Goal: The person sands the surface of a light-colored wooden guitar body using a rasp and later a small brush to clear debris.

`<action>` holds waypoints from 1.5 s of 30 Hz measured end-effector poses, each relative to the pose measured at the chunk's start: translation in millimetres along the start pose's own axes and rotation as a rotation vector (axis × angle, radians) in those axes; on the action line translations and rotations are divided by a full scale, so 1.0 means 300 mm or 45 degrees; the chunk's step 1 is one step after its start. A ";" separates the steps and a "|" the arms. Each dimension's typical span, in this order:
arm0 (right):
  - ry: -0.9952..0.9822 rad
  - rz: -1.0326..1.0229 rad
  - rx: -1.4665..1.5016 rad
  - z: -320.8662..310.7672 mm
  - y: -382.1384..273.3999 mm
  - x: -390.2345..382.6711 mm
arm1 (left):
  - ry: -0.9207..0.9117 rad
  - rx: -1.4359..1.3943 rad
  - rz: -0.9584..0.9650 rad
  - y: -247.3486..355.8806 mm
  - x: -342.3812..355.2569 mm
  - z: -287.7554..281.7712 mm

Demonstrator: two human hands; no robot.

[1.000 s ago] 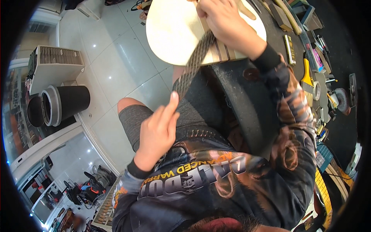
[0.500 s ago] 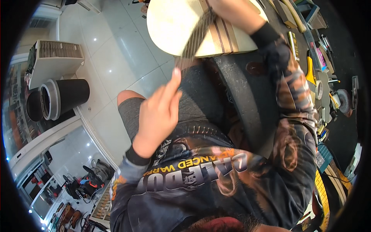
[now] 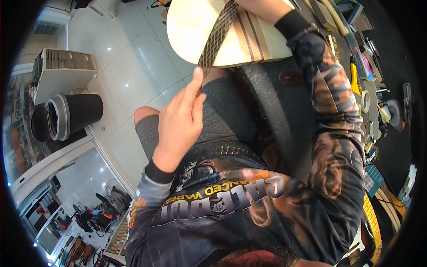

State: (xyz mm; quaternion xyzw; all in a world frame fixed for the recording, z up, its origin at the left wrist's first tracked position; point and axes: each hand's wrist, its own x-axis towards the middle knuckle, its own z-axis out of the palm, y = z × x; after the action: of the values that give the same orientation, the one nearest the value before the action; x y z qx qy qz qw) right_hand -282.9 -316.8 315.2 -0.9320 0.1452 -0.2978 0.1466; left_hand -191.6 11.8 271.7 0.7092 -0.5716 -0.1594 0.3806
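Note:
A dark rasp [image 3: 219, 35] with an open diamond lattice lies slanted across the edge of a pale wooden body [image 3: 191, 26] that looks like a guitar's, with brown and dark stripes [image 3: 252, 38]. My left hand [image 3: 178, 122] is closed on the rasp's near end, the index finger stretched along it. At the top edge of the picture, my right hand [image 3: 262, 8] is at the far end of the rasp; its fingers are partly cut off from view. The pale body sits above my lap, against the dark bench edge [image 3: 271, 98].
On the right, a dark workbench [image 3: 391, 58] carries a yellow-handled tool [image 3: 355, 78], a roll of tape [image 3: 365, 101], wood pieces and small tools. To the left stand a black bin [image 3: 80, 111] and a white cabinet [image 3: 66, 71] on a tiled floor [image 3: 133, 58].
The rasp has gone from blurred to sharp. Both hands have shifted slightly left and up with it, and the pale body has moved a little left.

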 end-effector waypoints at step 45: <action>-0.239 0.059 0.258 0.021 -0.154 -0.078 | -0.137 -0.314 -0.204 0.012 -0.184 -0.010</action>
State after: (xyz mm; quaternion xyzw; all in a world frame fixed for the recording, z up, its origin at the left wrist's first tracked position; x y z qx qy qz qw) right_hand -288.8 -265.0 314.9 -0.9327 0.1213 -0.2190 0.2597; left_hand -208.5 64.1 264.9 0.6909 -0.5089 -0.2960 0.4196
